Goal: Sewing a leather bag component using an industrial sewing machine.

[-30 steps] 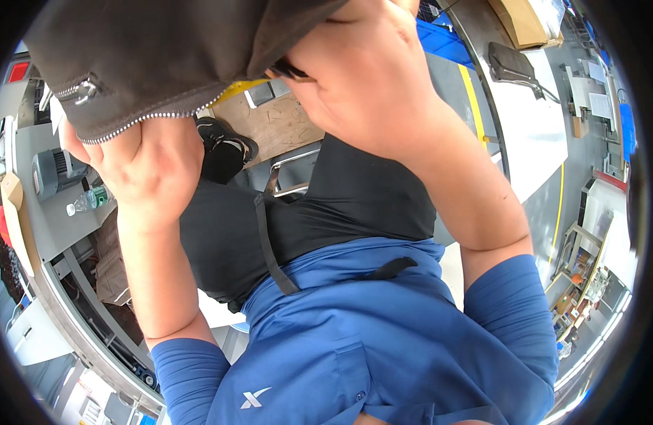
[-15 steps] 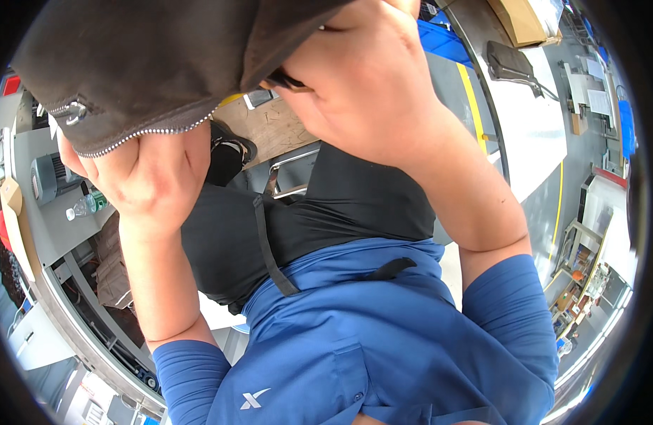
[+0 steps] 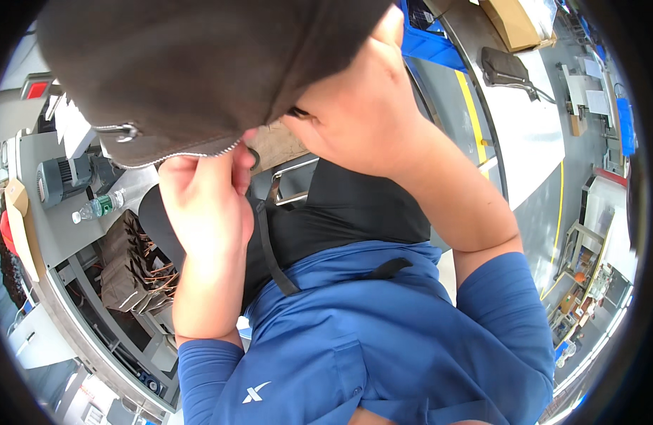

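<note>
Brown zippered fabric (image 3: 199,64) was bunched at our face, both fists closed on it: left hand (image 3: 206,205) gripping the zipper edge, right hand (image 3: 355,120) beside it under the hem. We judged it mid-lift; next called for easing it clear.

The dark brown zippered fabric garment (image 3: 199,71) blocks the top — raised forearms crowd the middle; room remains over the grey workbench (image 3: 54,234) beside the clear plastic bottle (image 3: 96,206).

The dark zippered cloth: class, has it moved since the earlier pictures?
Yes. The dark zippered cloth has spread rightward and down, covering more of the view against the grey motor.
</note>
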`<action>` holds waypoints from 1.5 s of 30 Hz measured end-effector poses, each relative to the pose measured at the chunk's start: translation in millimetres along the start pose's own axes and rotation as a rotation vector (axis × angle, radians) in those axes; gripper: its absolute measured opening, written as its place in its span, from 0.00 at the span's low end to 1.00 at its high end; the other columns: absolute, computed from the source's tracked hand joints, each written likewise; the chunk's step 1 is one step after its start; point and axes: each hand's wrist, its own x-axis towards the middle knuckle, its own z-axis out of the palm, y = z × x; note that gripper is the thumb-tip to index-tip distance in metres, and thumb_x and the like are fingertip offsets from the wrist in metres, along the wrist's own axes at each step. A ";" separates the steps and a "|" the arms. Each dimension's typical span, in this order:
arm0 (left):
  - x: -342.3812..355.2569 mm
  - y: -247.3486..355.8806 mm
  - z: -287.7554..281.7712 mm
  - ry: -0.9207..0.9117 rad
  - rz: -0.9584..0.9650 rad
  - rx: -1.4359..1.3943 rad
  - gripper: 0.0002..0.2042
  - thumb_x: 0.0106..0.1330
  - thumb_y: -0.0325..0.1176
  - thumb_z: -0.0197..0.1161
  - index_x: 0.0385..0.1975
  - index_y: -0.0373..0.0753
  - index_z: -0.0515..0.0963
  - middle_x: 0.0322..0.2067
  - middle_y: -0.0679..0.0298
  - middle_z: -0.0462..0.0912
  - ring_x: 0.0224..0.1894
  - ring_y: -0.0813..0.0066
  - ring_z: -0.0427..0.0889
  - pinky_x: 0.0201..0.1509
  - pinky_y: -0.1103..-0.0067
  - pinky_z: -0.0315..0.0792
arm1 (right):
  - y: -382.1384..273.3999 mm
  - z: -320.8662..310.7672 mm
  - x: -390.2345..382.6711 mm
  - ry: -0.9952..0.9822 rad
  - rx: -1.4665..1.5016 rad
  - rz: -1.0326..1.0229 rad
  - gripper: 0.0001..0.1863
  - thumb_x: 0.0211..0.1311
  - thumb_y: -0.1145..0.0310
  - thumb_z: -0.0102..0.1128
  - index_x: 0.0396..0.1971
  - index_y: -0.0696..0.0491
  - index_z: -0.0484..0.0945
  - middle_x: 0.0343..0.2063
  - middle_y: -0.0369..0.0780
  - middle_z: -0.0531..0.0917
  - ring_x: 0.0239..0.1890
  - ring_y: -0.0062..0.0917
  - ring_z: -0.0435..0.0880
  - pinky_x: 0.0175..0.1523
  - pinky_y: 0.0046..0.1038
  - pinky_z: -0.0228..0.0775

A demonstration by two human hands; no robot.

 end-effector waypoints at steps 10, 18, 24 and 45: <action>9.9 -21.3 16.9 0.029 0.090 -0.341 0.25 0.67 0.25 0.63 0.64 0.36 0.65 0.57 0.62 0.73 0.59 0.71 0.73 0.63 0.72 0.69 | 13.4 -30.5 -21.3 0.266 0.734 0.012 0.32 0.58 0.40 0.62 0.28 0.61 0.82 0.32 0.45 0.83 0.35 0.36 0.78 0.43 0.36 0.68; 3.0 -30.8 11.8 -0.321 0.209 -0.161 0.26 0.76 0.39 0.53 0.70 0.38 0.59 0.67 0.56 0.67 0.68 0.61 0.69 0.71 0.65 0.65 | -18.6 -72.1 36.8 -0.409 0.364 -0.049 0.32 0.58 0.38 0.63 0.45 0.55 0.82 0.46 0.44 0.82 0.49 0.42 0.79 0.59 0.44 0.63; 19.1 -60.6 -32.9 0.116 -0.548 -0.562 0.16 0.76 0.41 0.52 0.56 0.39 0.75 0.52 0.59 0.82 0.54 0.66 0.80 0.59 0.69 0.73 | -43.2 -67.3 27.4 -0.642 0.783 -0.197 0.19 0.62 0.50 0.66 0.30 0.53 0.79 0.20 0.36 0.74 0.26 0.30 0.77 0.38 0.31 0.67; 23.5 12.7 -40.3 -0.094 0.960 0.891 0.07 0.54 0.22 0.69 0.29 0.36 0.77 0.26 0.61 0.77 0.29 0.61 0.75 0.38 0.70 0.69 | 67.1 64.6 30.5 -0.236 1.178 0.696 0.13 0.69 0.69 0.60 0.49 0.57 0.80 0.42 0.37 0.84 0.44 0.22 0.82 0.48 0.29 0.75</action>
